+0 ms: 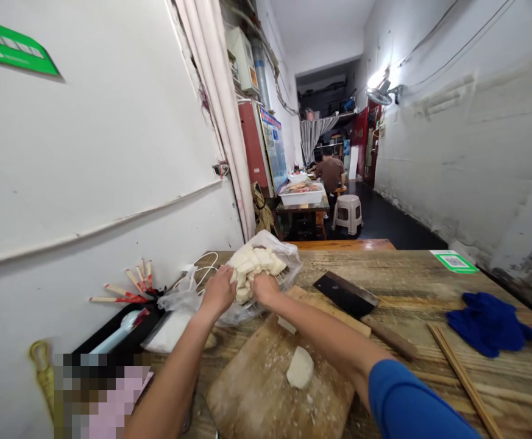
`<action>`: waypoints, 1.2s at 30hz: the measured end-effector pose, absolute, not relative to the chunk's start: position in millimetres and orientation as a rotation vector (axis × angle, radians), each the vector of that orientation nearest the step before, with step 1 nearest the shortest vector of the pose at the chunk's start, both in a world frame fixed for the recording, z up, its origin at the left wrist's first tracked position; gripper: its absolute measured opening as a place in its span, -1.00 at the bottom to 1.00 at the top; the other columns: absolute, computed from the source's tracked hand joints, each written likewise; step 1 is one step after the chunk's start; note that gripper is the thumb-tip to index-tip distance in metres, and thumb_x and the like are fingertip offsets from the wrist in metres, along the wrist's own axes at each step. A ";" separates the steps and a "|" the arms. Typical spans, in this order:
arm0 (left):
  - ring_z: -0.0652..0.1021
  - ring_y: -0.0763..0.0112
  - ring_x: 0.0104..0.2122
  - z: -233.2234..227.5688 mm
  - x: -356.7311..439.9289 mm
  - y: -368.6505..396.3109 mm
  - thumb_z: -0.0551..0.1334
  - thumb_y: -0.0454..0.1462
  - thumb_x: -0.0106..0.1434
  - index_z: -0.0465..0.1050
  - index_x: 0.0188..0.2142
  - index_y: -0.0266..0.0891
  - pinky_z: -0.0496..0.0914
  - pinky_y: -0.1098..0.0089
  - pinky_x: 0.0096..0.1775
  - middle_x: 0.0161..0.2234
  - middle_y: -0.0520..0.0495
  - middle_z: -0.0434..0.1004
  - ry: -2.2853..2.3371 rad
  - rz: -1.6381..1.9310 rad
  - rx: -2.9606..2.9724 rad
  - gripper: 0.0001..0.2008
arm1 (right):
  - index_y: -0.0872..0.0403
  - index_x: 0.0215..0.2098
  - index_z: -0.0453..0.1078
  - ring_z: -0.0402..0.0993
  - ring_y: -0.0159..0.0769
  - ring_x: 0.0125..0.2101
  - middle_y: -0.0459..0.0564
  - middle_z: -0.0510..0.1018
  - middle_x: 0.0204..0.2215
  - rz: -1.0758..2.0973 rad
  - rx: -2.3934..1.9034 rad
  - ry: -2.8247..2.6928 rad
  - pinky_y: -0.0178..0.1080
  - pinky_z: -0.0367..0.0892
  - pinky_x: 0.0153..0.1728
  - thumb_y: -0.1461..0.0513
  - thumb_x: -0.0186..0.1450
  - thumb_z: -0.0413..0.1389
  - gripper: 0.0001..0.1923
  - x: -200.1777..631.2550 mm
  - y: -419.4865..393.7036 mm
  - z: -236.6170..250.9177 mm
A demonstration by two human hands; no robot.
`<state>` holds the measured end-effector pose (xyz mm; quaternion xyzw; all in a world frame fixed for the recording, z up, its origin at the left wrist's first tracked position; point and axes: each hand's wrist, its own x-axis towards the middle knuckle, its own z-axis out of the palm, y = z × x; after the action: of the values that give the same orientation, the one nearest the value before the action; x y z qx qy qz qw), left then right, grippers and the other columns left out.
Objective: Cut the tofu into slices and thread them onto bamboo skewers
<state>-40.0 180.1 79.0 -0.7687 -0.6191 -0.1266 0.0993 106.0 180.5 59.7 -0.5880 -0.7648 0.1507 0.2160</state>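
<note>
Both hands sunk in a bag of pale dough pieces at the far edge of the board.

Left hand (pixel 219 291) curled against the heap's near side, fingers hidden among the dough pieces (pixel 253 267); right hand (pixel 264 288) likewise closed over the pile, though impossible to tell whether gripping one piece or merely pressing. Heaped in a clear plastic bag (pixel 288 268) at 12 o'clock from the cutting board (pixel 256 396). Judged mid-pick: drawing a piece from the heap. Next move probably called for a clean pull free of the bag, then a set-down on the board. Lay at 6 o'clock from the hands, one lone dough lump (pixel 300 367); at 2 o'clock, a cleaver (pixel 345 294); farther right, chopsticks (pixel 462 378) and a blue cloth (pixel 489 323).
</note>
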 end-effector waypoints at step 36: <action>0.54 0.17 -0.33 -1.3 187.0 -33.3 0.13 -0.22 0.14 0.49 -0.19 -0.27 0.40 0.24 -0.31 -0.31 -0.22 0.55 -2.097 -1.050 -3.810 -0.71 | 0.02 -0.57 0.24 0.42 -0.23 -0.56 -0.06 0.45 -0.66 0.512 -2.083 -1.407 -0.30 0.21 -0.51 -0.06 0.22 -0.20 -0.57 445.7 -128.7 -83.8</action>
<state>187.0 -33.3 -1.3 -0.6696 -0.3684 -0.1845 -0.6180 445.7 -128.7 -83.8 -0.7784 -0.5259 0.1913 0.2843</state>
